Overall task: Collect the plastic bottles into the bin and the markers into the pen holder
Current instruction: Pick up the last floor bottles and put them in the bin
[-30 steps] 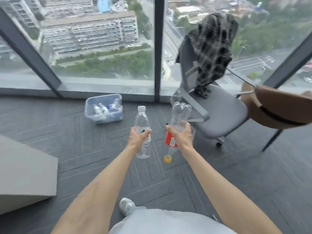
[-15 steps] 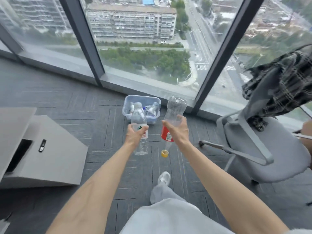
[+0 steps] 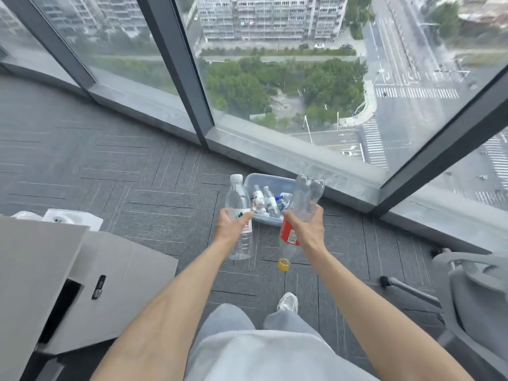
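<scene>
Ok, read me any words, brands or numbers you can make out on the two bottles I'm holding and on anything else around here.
None can be quoted.
Left bottle: white label with a green mark and red print, too blurred to read.
Right bottle, held cap down: red label with a white panel of small print, too small to read.
Bottles in the bin: labels too small to read.

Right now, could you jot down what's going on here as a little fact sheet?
Left hand: holds a clear water bottle upright, white cap on top
Right hand: holds a red-labelled bottle upside down, yellow cap at the bottom
Bin: clear plastic, on the carpet by the window, several bottles already inside
Markers: none visible
</scene>
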`<state>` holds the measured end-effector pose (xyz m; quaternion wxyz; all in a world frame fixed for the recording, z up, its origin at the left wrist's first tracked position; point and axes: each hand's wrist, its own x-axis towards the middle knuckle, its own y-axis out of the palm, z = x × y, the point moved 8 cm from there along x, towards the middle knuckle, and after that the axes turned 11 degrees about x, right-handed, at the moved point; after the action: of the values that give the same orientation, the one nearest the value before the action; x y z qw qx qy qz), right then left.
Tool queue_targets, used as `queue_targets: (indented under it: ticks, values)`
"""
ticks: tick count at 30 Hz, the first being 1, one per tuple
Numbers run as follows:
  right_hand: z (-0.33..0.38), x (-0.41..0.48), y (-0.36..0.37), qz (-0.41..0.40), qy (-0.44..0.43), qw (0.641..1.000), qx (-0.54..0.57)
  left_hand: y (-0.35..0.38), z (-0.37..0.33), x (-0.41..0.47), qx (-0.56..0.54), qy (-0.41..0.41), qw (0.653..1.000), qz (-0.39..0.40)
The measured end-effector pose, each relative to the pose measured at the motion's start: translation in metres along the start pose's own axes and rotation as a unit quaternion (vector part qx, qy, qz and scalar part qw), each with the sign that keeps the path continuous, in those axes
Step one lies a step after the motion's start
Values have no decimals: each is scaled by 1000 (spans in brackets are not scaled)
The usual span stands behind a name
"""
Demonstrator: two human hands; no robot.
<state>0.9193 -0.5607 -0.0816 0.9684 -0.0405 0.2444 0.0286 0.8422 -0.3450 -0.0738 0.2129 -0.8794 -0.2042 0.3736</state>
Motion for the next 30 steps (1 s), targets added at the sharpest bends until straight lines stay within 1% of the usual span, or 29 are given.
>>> queue_targets:
  ticks: [5, 10, 14, 19, 23, 30]
  values:
    - [1, 57, 24, -1, 34, 998, -44, 5, -16, 72, -7, -35, 999, 33]
    - [-2, 137, 55, -34, 75, 995, -57, 22, -25, 170, 12, -56, 995, 83]
    - [-20, 203, 85, -65, 104, 990, -63, 36, -31, 251, 35, -60, 991, 117]
    - [-55, 268, 103, -98, 140, 982, -77, 55, -27, 340, 62, -81, 986, 131]
    - [-99, 317, 104, -111, 154, 979, -78, 84, -16, 398, 69, -86, 984, 141]
    - [-171, 397, 118, -96, 182, 974, -93, 124, 20, 462, 81, -89, 984, 131]
